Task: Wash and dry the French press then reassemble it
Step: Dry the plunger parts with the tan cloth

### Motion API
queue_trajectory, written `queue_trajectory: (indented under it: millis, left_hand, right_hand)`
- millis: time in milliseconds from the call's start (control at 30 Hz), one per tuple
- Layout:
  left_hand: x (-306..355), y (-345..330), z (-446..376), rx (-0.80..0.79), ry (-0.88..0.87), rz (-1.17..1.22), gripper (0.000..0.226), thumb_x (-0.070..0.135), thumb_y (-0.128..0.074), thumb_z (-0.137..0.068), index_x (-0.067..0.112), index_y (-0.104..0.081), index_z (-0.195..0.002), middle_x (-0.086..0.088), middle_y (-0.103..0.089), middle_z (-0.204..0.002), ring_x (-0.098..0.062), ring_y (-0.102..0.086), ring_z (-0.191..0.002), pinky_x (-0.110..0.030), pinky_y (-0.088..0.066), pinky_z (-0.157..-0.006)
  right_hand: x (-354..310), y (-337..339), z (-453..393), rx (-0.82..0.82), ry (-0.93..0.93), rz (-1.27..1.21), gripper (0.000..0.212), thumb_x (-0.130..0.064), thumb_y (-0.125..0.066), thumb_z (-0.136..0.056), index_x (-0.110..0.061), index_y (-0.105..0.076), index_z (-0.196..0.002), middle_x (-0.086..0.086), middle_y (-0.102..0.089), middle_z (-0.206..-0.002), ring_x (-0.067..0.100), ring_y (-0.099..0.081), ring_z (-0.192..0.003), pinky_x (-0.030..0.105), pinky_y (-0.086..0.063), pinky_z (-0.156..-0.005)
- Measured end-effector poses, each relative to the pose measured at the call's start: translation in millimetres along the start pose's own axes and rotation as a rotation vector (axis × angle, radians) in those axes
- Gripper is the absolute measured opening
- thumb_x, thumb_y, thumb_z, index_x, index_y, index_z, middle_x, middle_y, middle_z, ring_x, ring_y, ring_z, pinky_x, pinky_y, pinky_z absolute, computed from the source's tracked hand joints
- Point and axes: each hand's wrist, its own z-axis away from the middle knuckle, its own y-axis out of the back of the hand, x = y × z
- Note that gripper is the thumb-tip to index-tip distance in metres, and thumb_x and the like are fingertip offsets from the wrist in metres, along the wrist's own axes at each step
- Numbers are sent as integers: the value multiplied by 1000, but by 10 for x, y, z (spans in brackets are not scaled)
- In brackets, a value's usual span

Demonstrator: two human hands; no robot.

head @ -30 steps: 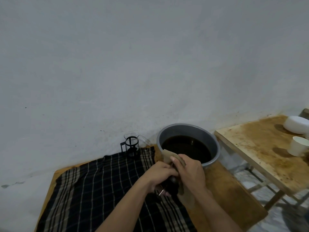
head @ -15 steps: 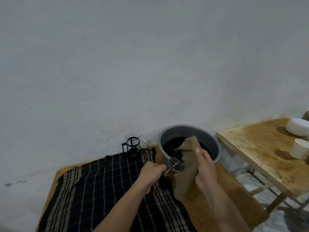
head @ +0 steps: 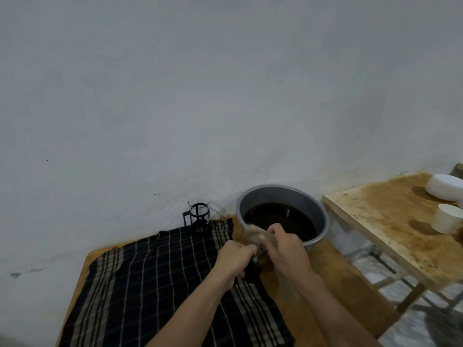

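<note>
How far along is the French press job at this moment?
Done: the carafe stands empty on the checked cloth. In hand: the left hand grips the plunger while the right hand wraps a tan rag around it. Left: reassembly.

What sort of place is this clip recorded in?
Probably a makeshift washing-up corner in a plain home or back room, not a fitted kitchen. A grey basin of dark water stands in for a sink, a checked cloth covers a low wooden table against a bare wall.
</note>
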Motion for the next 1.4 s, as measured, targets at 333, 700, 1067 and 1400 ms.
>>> queue_trajectory:
  millis: [333, 700, 1067, 1400]
  left_hand:
    - [43, 76, 46, -28, 176, 394, 14, 21, -55, -90, 11, -58, -81, -4, -58, -66, -6, -36, -33, -16, -23, -31]
    - [-8, 14, 6, -93, 152, 188, 10, 20, -61, -85, 10, -63, -86, -5, -56, -68, -9, -43, -39, -18, -31, -35]
    - [-238, 83, -153, -90, 223, 367, 8, 14, -59, -85, 8, -57, -89, -13, -58, -85, -9, -39, -40, -17, -28, -34]
    - [-220, -5, -125, -215, 305, 692, 15, 15, -61, -84, 7, -54, -96, -11, -61, -72, -6, -33, -35, -14, -26, -28]
  right_hand:
    - [-108, 234, -126, 191, -395, -567, 17, -41, -43, -99, -27, -52, -100, -3, -59, -99, 11, -58, -86, 26, -47, -70]
    - [-85, 41, 5, -78, -239, -3, 15, -39, -59, -92, -26, -53, -85, -9, -56, -74, 5, -55, -68, 21, -40, -57]
    - [-17, 197, -81, 47, -764, -1123, 40, -44, -48, -96, -13, -55, -120, 14, -62, -112, 31, -59, -104, 49, -46, -98]
    - [-134, -16, 100, 14, -195, -316, 28, -17, -54, -96, -30, -57, -120, -21, -59, -97, -10, -55, -89, 3, -38, -70]
